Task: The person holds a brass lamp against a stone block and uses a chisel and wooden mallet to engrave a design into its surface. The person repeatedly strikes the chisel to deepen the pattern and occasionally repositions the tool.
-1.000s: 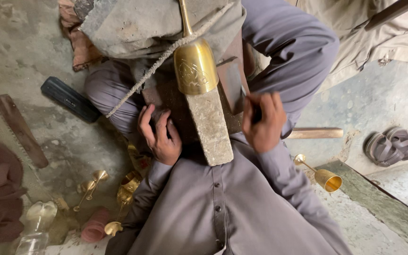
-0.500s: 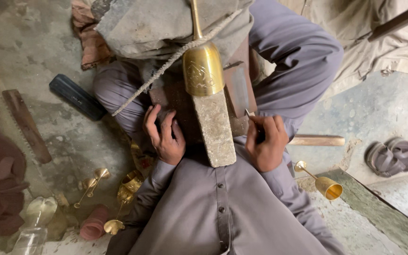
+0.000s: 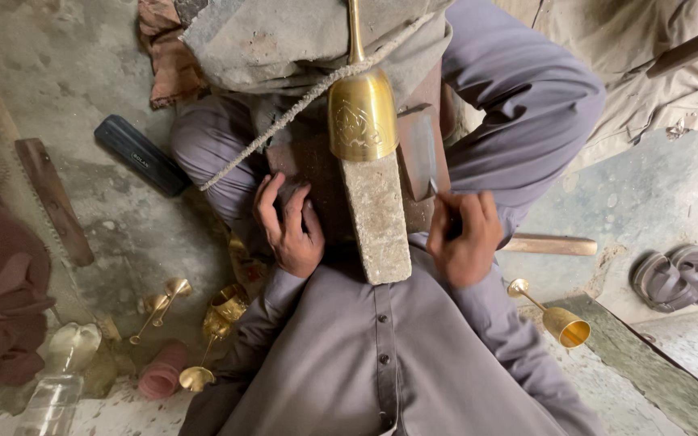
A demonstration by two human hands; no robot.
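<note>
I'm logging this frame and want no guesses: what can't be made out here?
- Goblet: stem top cut off by the upper edge.
- Right hand: fingers curl inward, hiding anything held.
- Left hand: fingertips lost in dark shadow.
- Bottle: cut off by the bottom edge.

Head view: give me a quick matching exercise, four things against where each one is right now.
Things:
1. brass goblet
2. dark case
3. sandals
4. left hand

Places:
A. floor, far right of picture
B. floor, upper left, beside a knee
C. on the grey block, centre
D. just left of the block, on the lap

Pairs: 1-C, 2-B, 3-A, 4-D
</note>
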